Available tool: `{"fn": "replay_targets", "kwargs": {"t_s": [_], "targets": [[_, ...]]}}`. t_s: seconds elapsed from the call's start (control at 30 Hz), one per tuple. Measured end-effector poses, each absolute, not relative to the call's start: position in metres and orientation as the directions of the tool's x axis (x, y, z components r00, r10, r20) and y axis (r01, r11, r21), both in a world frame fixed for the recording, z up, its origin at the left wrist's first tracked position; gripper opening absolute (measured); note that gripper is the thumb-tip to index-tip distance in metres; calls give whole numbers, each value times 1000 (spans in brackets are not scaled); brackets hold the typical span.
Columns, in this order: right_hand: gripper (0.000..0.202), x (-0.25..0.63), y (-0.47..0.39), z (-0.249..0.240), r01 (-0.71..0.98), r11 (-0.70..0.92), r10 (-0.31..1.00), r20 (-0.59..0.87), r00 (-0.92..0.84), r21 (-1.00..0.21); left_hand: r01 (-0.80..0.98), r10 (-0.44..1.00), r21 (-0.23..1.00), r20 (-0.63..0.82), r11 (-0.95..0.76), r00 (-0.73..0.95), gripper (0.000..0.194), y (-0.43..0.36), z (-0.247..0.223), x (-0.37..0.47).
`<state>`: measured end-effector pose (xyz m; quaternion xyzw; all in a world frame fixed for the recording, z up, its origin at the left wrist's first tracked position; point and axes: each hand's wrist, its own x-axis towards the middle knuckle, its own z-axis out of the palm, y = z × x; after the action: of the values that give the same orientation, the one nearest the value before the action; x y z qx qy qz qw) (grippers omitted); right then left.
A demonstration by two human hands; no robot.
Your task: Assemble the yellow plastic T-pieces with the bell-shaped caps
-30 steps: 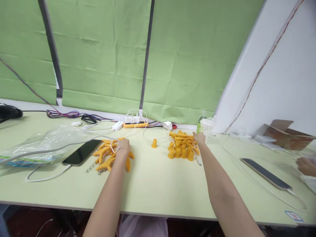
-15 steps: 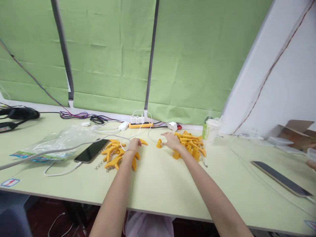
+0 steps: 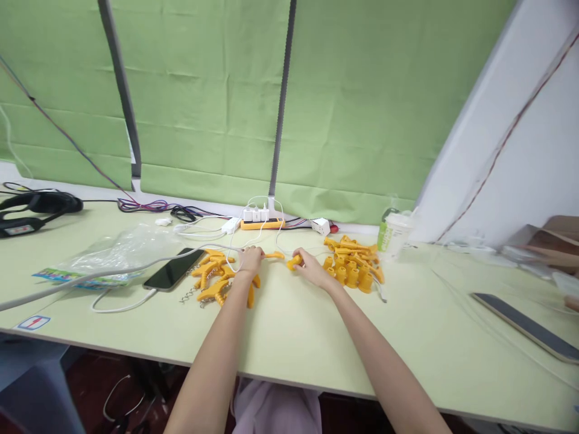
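My right hand (image 3: 308,267) pinches a small yellow cup-shaped piece (image 3: 294,262), tilted over the table's middle. Just left of it, my left hand (image 3: 251,260) is closed on a yellow curved piece (image 3: 274,255) whose tip points right. Beside and below my left wrist lies a pile of yellow parts with metal spirals (image 3: 212,280). Several yellow cup-shaped pieces (image 3: 353,277) stand to the right of my right hand, with longer yellow pieces (image 3: 350,246) heaped behind them.
A phone (image 3: 174,271) and clear plastic bags (image 3: 122,256) lie to the left among white cables. A power strip (image 3: 262,224) sits at the back. To the right are a white cup (image 3: 397,235) and a dark tablet-like device (image 3: 525,325). Someone's fingers show at the right edge.
My right hand has closed on the single cup-shaped piece and tilted it off the table. My left hand has brought the curved piece close to it, and the view has shifted slightly.
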<state>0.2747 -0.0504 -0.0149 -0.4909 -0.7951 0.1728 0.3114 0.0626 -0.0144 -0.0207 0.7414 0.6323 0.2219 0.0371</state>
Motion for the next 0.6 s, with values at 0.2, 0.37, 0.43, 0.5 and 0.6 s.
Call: {"fn": "replay_targets", "kwargs": {"t_s": [0.2, 0.37, 0.43, 0.5, 0.6], "targets": [[60, 273, -60, -14, 598, 399, 916, 322, -238, -695, 475, 939, 811, 274, -341, 206, 27, -13, -12, 83], [61, 274, -53, -11, 393, 358, 934, 328, -144, -847, 240, 853, 863, 326, -445, 408, 32, -16, -10, 90], [58, 276, -51, -11, 329, 316, 948, 284, -141, -890, 211, 839, 863, 344, -460, 421, 33, -18, -9, 90], [52, 278, -49, -12, 297, 277, 960, 248, -133, -914, 198, 840, 867, 347, -457, 417, 34, -20, -7, 91], [41, 279, -47, -13, 229, 266, 964, 252, -87, -936, 158, 848, 887, 343, -434, 404, 36, -25, -2, 92]]}}
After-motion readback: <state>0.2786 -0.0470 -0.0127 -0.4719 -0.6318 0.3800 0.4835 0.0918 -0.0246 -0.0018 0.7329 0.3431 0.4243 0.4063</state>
